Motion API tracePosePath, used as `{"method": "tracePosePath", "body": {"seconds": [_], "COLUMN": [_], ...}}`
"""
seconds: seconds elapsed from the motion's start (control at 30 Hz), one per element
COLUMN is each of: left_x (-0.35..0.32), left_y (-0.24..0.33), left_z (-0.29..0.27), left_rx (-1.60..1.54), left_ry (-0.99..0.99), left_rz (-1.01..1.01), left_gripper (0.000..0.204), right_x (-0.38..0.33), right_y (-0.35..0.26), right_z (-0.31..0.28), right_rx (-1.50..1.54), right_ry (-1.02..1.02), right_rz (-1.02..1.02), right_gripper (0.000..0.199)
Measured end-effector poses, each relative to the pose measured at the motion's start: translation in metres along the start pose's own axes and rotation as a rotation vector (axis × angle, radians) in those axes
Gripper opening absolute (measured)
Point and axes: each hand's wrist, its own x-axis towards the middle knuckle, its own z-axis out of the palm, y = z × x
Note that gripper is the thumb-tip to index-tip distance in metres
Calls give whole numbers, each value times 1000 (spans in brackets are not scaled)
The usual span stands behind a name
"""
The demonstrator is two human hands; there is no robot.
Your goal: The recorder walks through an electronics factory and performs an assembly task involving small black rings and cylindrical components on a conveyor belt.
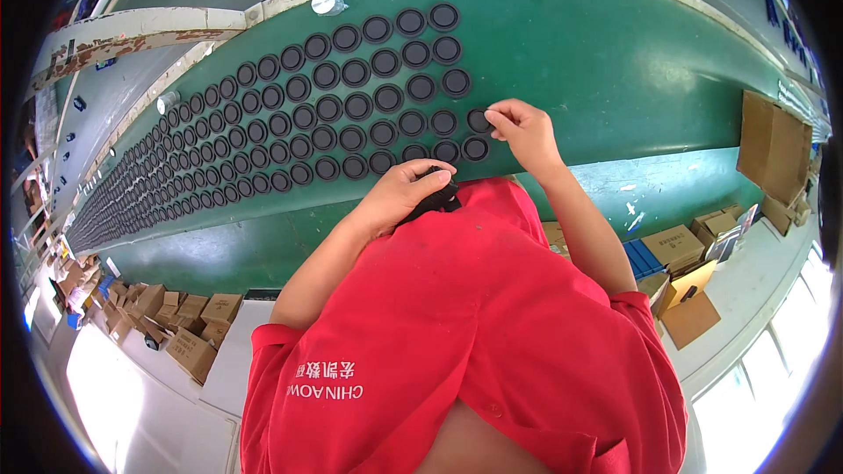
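Round, black, rimmed discs point(385, 62) lie flat in long, close rows along a green table point(597, 53).

So our left hand point(404, 191) is tucked in close to our body point(465, 316), back up, curled into a loose grip. Our right hand point(525, 132) reaches a bit farther out, fingertips point(494, 114) pinching. Both forearms are bare, the left one point(329, 259) angled inward, right one point(587, 219) too.
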Motion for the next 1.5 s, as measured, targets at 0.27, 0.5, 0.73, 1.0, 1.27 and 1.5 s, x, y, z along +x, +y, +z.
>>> {"method": "tracePosePath", "body": {"seconds": [0.27, 0.5, 0.73, 1.0, 1.27, 1.5], "left_x": [7, 17, 34, 47, 48, 57], "left_y": [2, 12, 22, 36, 35, 43], "left_z": [4, 22, 36, 50, 38, 14], "left_rx": [-69, -81, -61, -254, -543, -633], "left_ry": [-35, -62, -58, 36, 113, 80], "left_rz": [65, 127, 183, 135, 111, 183], "left_gripper": [40, 45, 45, 30, 30, 37], "right_x": [-2, -19, 6, 28, 116, 145], "right_y": [-12, -28, -42, -59, -68, -68], "right_z": [-7, -13, -44, -59, -54, -41], "right_rx": [-576, 236, 245, -188, -208, -447], "right_ry": [121, -616, -710, -631, -146, -67], "right_rz": [-408, 84, 98, -220, -201, -333], "right_gripper": [20, 19, 13, 7, 10, 16]}}
